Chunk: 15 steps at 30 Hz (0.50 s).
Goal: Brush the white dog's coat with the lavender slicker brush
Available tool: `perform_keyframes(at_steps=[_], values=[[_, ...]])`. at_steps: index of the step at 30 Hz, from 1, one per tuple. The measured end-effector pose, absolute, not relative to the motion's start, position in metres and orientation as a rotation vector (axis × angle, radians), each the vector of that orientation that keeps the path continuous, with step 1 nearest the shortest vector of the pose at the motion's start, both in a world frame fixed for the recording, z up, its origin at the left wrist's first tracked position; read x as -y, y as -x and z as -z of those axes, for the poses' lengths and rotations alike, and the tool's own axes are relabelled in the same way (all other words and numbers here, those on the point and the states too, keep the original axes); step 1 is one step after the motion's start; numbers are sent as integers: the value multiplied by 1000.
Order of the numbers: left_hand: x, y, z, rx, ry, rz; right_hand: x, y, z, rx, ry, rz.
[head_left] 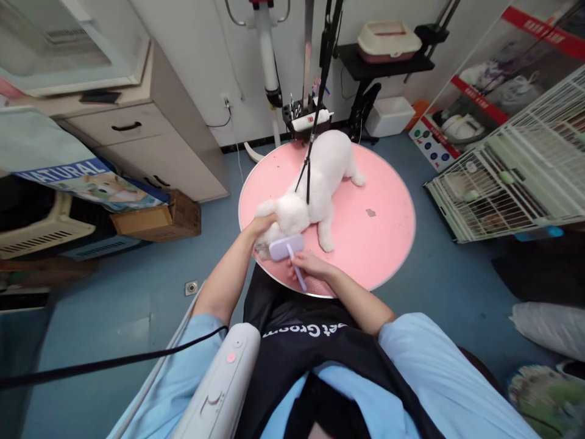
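A fluffy white dog (329,160) stands on a round pink grooming table (375,244), its head lowered toward me. Black straps (308,177) run from above down to its neck area. My left hand (264,224) is closed on the dog beside its head, with the fingers partly buried in fur; which part they grip I cannot tell. In my right hand (311,266) is the handle of a lilac slicker brush (286,247). Its flat head lies against the fur just below the dog's head, bristles hidden. Greyish fur (262,249) shows left of the brush.
A grey hair dryer (223,384) slants up close in front of my left side. Behind the table stand a tool holder (297,111) and a metal pole. A drawer cabinet (150,131) and cardboard box (158,219) are left; wire cages (507,177) stand right.
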<state>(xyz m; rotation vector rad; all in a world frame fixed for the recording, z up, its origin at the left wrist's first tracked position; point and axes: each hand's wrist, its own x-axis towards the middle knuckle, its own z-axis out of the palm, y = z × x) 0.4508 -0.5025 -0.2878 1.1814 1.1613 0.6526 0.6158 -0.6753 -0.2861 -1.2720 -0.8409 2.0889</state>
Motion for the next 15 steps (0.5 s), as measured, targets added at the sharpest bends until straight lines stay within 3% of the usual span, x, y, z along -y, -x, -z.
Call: perform_keyframes(at_steps=[4, 8, 12, 15], values=[[508, -451, 280, -1148, -1165, -611, 679, -619, 288, 1022, 1196, -2398], [510, -449, 276, -1155, -1249, -630, 674, -629, 287, 974, 1313, -2025], [511, -447, 277, -1141, -1268, -592, 662, -640, 279, 1061, 1455, -2063], [511, -447, 276, -1139, -1242, -594, 655, -641, 275, 1079, 1472, -1913]])
